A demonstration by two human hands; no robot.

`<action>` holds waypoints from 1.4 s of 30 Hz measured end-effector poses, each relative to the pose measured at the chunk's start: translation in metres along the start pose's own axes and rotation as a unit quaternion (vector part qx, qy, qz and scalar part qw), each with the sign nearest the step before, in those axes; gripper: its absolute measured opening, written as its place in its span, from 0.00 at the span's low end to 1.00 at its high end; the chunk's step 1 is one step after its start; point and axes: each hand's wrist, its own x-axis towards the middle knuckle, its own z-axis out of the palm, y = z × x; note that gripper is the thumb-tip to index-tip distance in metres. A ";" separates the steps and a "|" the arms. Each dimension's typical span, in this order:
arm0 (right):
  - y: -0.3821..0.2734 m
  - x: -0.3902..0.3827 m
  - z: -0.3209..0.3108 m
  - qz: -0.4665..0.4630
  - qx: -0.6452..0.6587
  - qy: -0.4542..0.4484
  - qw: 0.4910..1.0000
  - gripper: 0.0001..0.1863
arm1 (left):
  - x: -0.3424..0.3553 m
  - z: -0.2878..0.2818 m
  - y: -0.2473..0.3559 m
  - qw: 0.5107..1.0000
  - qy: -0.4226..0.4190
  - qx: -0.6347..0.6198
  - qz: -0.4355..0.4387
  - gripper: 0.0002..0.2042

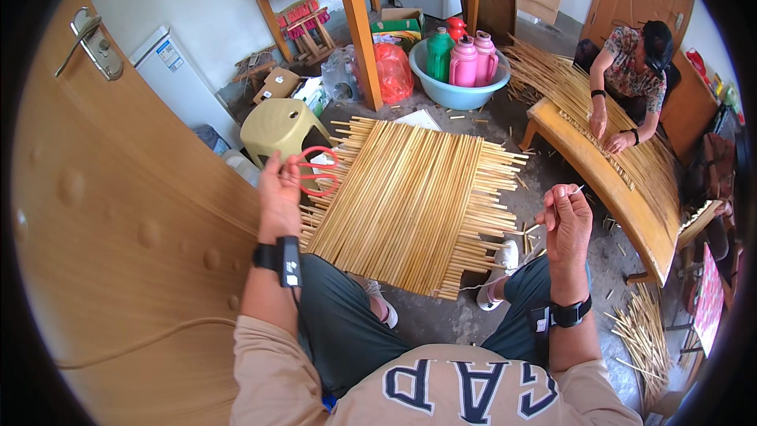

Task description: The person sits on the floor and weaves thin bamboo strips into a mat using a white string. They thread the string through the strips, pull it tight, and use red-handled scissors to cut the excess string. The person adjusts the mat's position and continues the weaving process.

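Scissors (315, 172) with red handles sit left of frame centre, gripped in the left hand (279, 189), fingers closed through or around the loops. Right hand (564, 221), at centre right, is closed, pinching a thin pale thread (536, 226) or sliver. Between both hands, at centre, lies a mat of bamboo sticks (410, 205) across the person's knees. Upper right, another person (631, 71) works at a curved wooden bench (599, 182). A yellow-green stool (276, 130) stands just beyond the scissors.
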 end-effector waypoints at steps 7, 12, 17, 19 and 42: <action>0.035 0.018 -0.007 0.023 -0.103 -0.011 0.994 0.07 | -0.006 -0.015 0.078 0.952 -0.068 0.269 0.128 0.17; 0.032 0.028 -0.040 0.056 -0.024 -0.074 0.995 0.10 | -0.065 -0.005 0.152 0.887 -0.136 0.427 0.114 0.19; 0.044 0.040 -0.037 0.092 0.010 -0.195 0.976 0.11 | -0.198 -0.051 0.189 0.821 -0.067 0.567 0.008 0.16; 0.044 0.048 -0.039 0.098 0.008 -0.208 0.973 0.10 | -0.249 -0.072 0.191 0.785 -0.017 0.616 -0.061 0.14; 0.068 -0.004 0.024 0.099 -0.190 -0.227 0.950 0.07 | -0.445 -0.578 -0.074 0.413 -0.154 0.734 -0.516 0.22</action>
